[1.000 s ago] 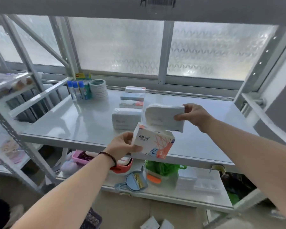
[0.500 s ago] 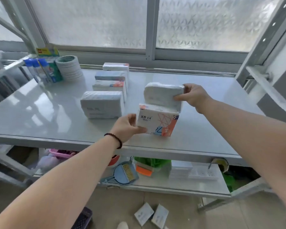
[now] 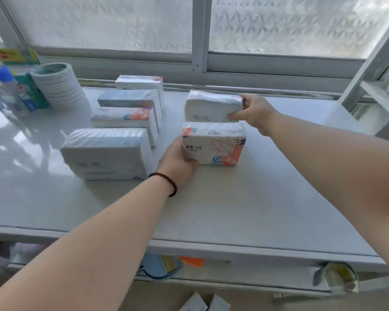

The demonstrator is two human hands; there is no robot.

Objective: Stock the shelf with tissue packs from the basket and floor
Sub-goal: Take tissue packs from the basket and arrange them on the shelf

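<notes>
1. The left hand (image 3: 177, 161) grips the patterned tissue pack (image 3: 213, 143) by its left end; the pack stands on the shelf (image 3: 245, 209).
2. The right hand (image 3: 254, 111) clasps the white tissue pack (image 3: 211, 107) just behind it.
3. Left of both hands stands a row of four packs (image 3: 124, 122).

The white shelf (image 3: 245, 209) carries a row of four tissue packs (image 3: 112, 151) at left, two more packs (image 3: 213, 144) beside them, and tape rolls (image 3: 58, 86) and bottles (image 3: 0, 93) far left.
</notes>
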